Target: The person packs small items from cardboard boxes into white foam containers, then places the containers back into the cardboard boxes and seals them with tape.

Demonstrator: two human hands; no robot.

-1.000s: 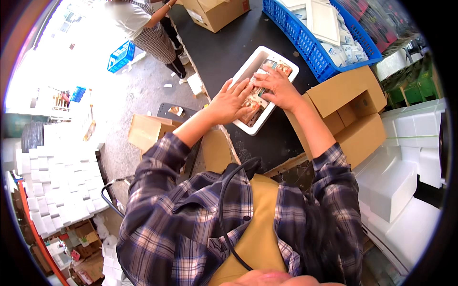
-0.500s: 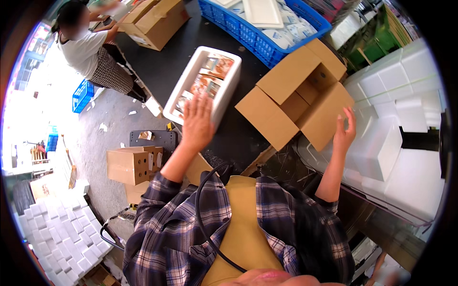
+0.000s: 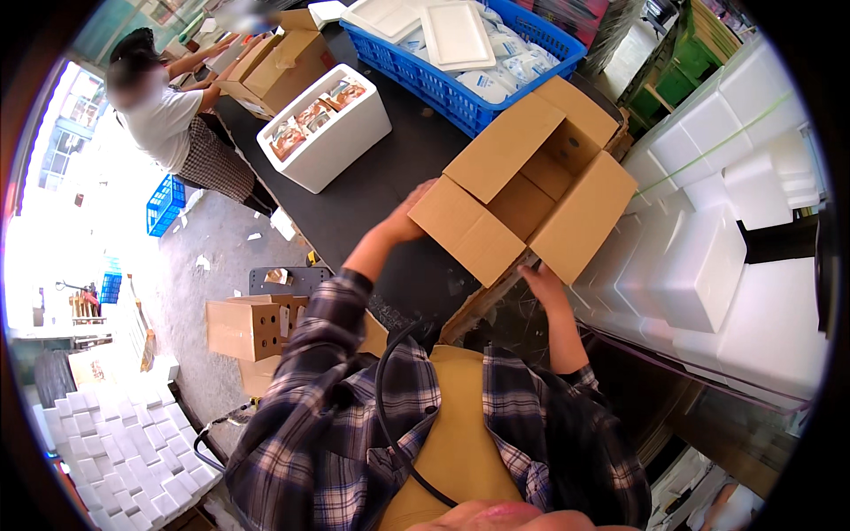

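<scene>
An open cardboard box (image 3: 534, 212) stands on the dark table in front of me, its flaps spread outward and nothing visible inside. My left hand (image 3: 407, 215) is at the edge of its left flap, with the fingers closed against the cardboard and partly hidden. At the box's near corner, my right hand (image 3: 544, 285) grips below the front flap; the thumb shows and the other fingers are mostly covered. Farther left on the table, a white foam box (image 3: 341, 130) holds several packets with reddish printing, and neither hand touches it.
A blue crate (image 3: 416, 88) of white packs and foam lids sits at the back. Another cardboard box (image 3: 288, 66) is beside a co-worker (image 3: 190, 133) at far left. White foam boxes (image 3: 691, 257) are stacked at right; perforated cartons (image 3: 241, 326) stand at lower left.
The foam box now lies farther away and to the left, out of my left hand. Both hands have come to the cardboard box, the right one lowering to its near corner.
</scene>
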